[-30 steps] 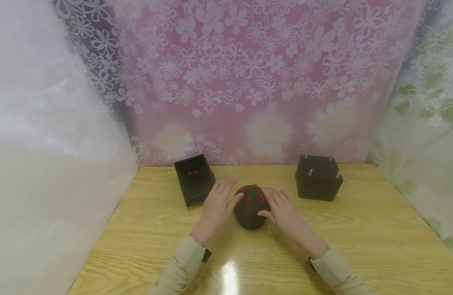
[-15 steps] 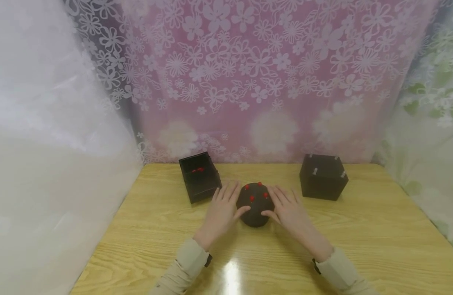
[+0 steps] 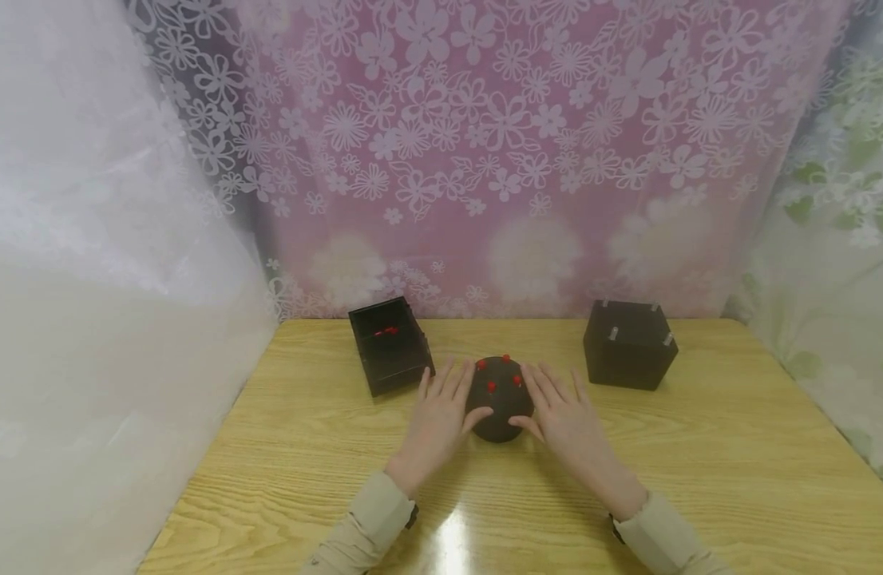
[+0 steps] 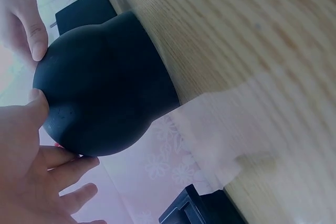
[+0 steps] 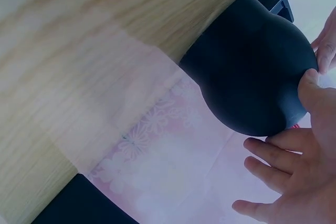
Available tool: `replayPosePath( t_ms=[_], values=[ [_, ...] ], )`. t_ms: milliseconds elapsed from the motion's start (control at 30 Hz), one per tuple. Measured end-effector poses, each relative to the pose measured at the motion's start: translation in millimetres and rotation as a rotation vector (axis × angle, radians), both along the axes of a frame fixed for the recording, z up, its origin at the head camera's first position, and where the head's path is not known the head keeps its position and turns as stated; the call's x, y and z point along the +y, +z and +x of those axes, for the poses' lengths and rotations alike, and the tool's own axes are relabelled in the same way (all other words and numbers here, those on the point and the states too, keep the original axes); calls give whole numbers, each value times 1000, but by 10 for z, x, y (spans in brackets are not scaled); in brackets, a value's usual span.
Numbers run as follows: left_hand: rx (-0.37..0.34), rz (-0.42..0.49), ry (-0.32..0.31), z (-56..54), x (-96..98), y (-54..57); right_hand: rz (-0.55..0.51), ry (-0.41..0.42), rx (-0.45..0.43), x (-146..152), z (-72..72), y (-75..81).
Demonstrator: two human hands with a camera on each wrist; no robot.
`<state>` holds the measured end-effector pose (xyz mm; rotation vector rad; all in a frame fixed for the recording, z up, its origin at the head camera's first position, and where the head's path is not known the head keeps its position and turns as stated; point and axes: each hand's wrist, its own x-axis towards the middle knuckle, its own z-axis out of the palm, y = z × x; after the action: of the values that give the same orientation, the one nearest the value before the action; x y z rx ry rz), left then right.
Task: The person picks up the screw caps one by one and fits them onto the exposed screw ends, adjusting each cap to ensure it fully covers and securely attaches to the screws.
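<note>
In the head view a black, round-topped object (image 3: 499, 419) with several red pegs (image 3: 492, 386) on its top stands on the table. The left wrist view shows its smooth bulging body (image 4: 100, 87) above a narrower base. My left hand (image 3: 436, 423) lies against its left side, fingers fairly straight, thumb on the near face. On the opposite side my right hand (image 3: 567, 423) touches it likewise, thumb toward the left thumb. In the right wrist view the right thumb (image 5: 311, 90) and index finger touch the body, while the other fingers spread away from it.
At the back left, beside my left fingertips, a black open box (image 3: 391, 351) holds small red pieces (image 3: 387, 331). A black block (image 3: 628, 347) with several clear pegs on top stands back right. The wooden table (image 3: 283, 479) meets a pink flowered curtain (image 3: 485, 160) behind.
The left hand has drawn back from over the top and settled along the left side. The right hand's fingers are a little more spread. The view has shifted slightly; the black object appears still.
</note>
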<state>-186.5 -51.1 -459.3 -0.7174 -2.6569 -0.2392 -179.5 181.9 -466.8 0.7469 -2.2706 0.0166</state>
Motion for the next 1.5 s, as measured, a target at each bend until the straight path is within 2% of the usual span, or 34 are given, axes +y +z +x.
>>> replayPosePath(
  t_ms=[133, 533, 800, 1000, 1233, 1500],
  values=[
    [3, 9, -2, -12, 9, -4, -16, 8, -17, 0, -9, 13],
    [-77, 46, 20, -82, 51, 39, -14, -6, -52, -18, -90, 25],
    [-100, 47, 37, -173, 71, 35, 4, -63, -133, -45, -144, 39],
    [-58, 35, 35, -275, 86, 18, 2, -69, -96, -49, -219, 23],
    [-69, 31, 45, -350, 94, 8, -1, -85, -124, -66, -278, 34],
    [-34, 29, 27, -427, 98, 3, 3, -93, -108, -75, -348, 25]
  ],
)
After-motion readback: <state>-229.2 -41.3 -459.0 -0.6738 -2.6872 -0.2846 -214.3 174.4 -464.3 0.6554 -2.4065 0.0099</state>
